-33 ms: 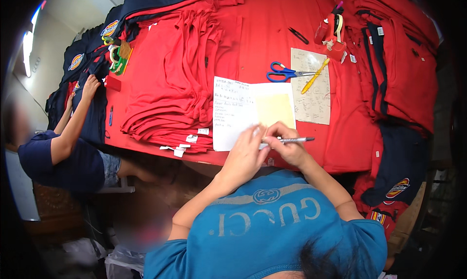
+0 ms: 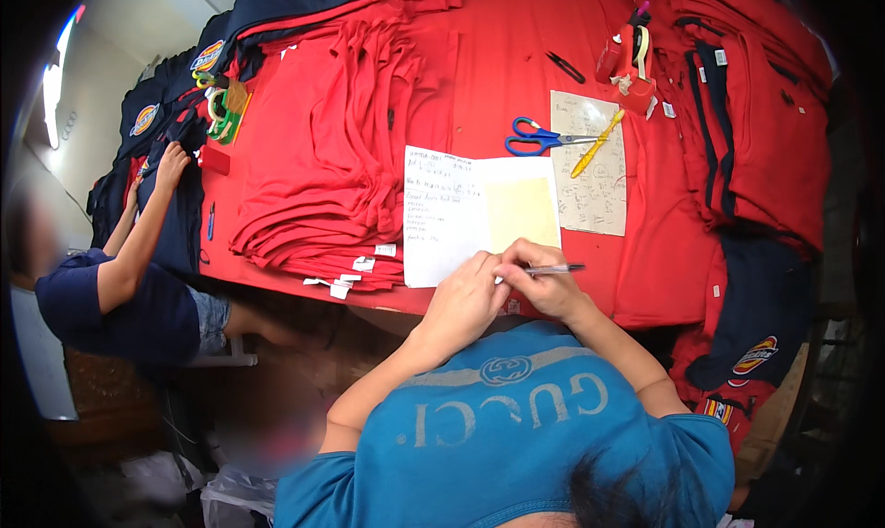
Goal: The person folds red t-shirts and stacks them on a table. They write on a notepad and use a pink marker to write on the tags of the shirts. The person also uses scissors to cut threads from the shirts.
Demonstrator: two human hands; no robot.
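Observation:
My right hand (image 2: 546, 284) is closed around a slim pen (image 2: 562, 269), whose dark end sticks out to the right. Against its fingertips, my left hand (image 2: 463, 299) is closed in a pinch near the pen's other end. A small pale bit shows between the two hands; what it is I cannot make out. Both hands are over the near edge of an open notebook (image 2: 435, 252) with handwriting on its left page. On the right page rests a yellow sheet (image 2: 522, 213).
Blue-handled scissors (image 2: 535, 139) and a yellow pen (image 2: 599, 144) lie on a written brown sheet (image 2: 590, 205). Thread snips (image 2: 565, 67) and a red tape dispenser (image 2: 636, 72) are farther back. Red garments (image 2: 323, 150) are stacked left. A co-worker (image 2: 120, 293) handles navy garments.
Both hands have drawn slightly toward me with the pen, baring more of the yellow sheet. The pen has tilted a little. The co-worker's hands look unchanged.

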